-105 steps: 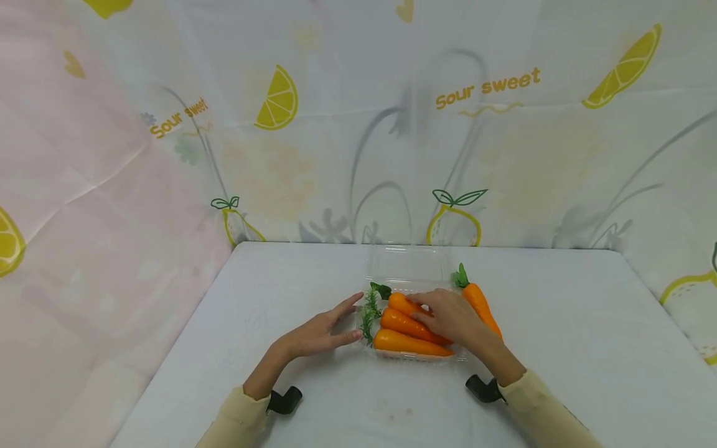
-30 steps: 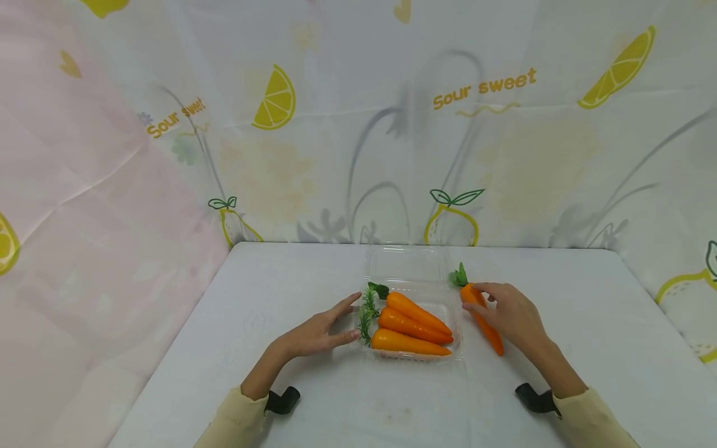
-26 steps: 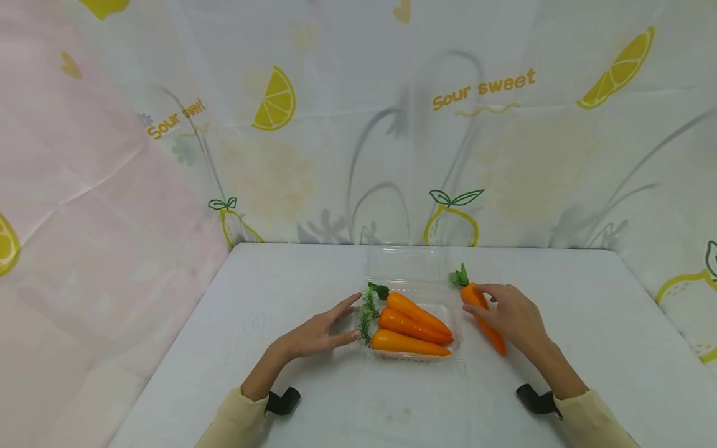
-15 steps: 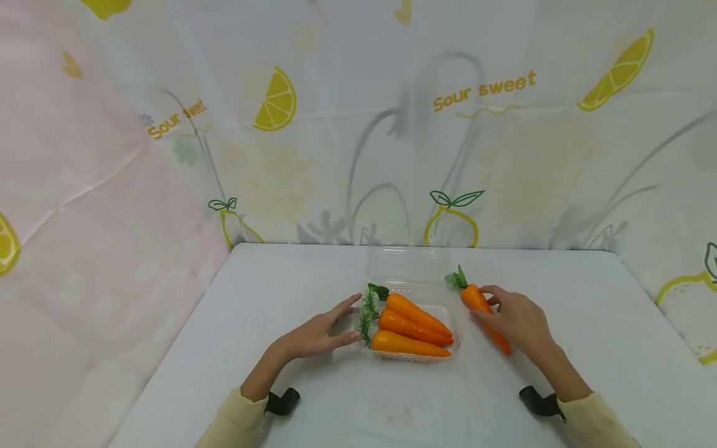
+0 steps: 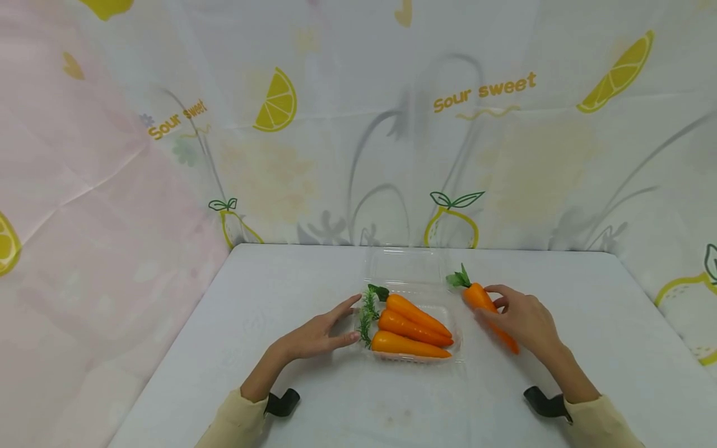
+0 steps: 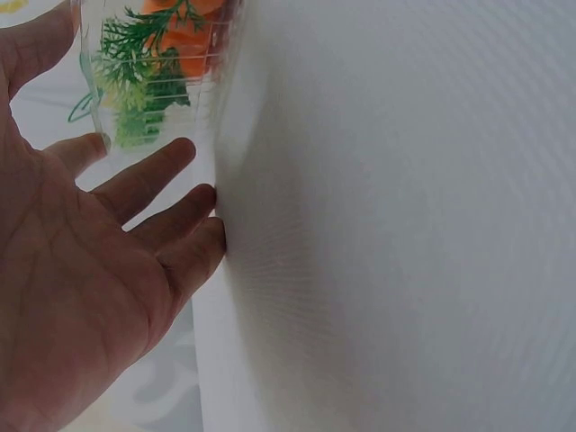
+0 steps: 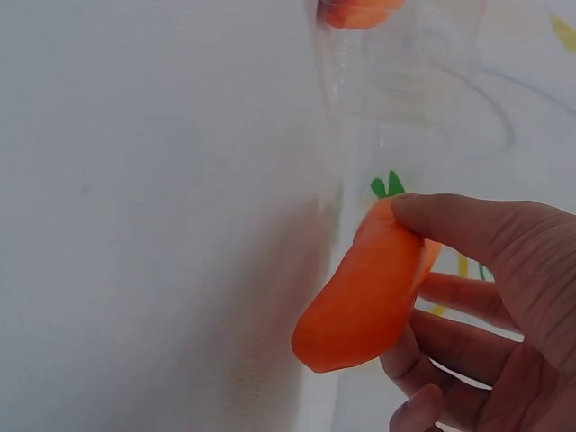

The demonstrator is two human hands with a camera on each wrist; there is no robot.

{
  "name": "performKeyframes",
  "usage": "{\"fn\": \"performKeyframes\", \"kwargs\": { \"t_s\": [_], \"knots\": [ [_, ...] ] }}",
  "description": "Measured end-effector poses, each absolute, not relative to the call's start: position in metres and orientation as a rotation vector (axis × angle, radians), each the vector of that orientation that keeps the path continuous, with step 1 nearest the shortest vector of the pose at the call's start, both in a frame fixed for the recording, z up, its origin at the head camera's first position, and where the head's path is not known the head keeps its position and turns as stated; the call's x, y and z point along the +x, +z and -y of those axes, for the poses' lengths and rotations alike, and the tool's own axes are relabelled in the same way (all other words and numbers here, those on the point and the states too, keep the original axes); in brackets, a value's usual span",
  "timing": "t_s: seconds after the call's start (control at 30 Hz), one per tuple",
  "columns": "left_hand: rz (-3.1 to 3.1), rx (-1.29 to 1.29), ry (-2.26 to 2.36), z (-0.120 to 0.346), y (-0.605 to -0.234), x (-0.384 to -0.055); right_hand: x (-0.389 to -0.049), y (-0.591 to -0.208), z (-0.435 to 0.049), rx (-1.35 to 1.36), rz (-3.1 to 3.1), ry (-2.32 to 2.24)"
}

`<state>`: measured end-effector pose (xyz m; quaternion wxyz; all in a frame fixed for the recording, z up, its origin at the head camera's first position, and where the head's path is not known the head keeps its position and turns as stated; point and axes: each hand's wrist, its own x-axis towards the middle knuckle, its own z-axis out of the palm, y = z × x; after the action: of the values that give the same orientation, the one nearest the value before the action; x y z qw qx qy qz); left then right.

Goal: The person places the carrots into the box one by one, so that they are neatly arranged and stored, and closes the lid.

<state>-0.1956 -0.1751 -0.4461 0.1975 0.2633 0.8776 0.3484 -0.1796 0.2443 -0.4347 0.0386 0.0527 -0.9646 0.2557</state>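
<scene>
My right hand (image 5: 524, 318) pinches a carrot (image 5: 478, 296) with a green leafy top between thumb and fingers, close over the table to the right of a clear plastic box. In the right wrist view the carrot (image 7: 360, 301) points its narrow end toward the camera, and its shadow falls on the tabletop. Three more carrots (image 5: 411, 344) lie side by side in the clear box (image 5: 456, 339), green tops to the left. My left hand (image 5: 313, 336) has its fingers spread and fairly straight, fingertips right at the box's left side. The left wrist view shows leafy tops (image 6: 135, 76) through the plastic.
The box's clear lid (image 5: 407, 266) lies folded back behind it, toward the far edge of the white table (image 5: 280, 274). A cloth printed with lemons (image 5: 336, 155) hangs behind the table. Black wrist mounts (image 5: 282, 403) sit at both sleeves.
My right hand has moved right, from the carrots in the box to the separate carrot, and grips it. Lately that carrot has shifted slightly right. My left hand has stayed put.
</scene>
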Motion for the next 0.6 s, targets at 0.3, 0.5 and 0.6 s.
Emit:
{"fn": "performKeyframes", "kwargs": {
  "t_s": [0.3, 0.5, 0.6],
  "knots": [
    [-2.454, 0.719, 0.977, 0.174, -0.446, -0.195, -0.177, -0.426, -0.252, 0.141, 2.907, 0.811],
    [-2.45, 0.732, 0.989, 0.175, -0.445, -0.194, -0.177, -0.42, -0.25, 0.164, 2.873, 0.844],
    [-2.45, 0.736, 0.988, 0.175, -0.445, -0.194, -0.178, -0.417, -0.248, 0.177, 2.852, 0.854]
  ]
}}
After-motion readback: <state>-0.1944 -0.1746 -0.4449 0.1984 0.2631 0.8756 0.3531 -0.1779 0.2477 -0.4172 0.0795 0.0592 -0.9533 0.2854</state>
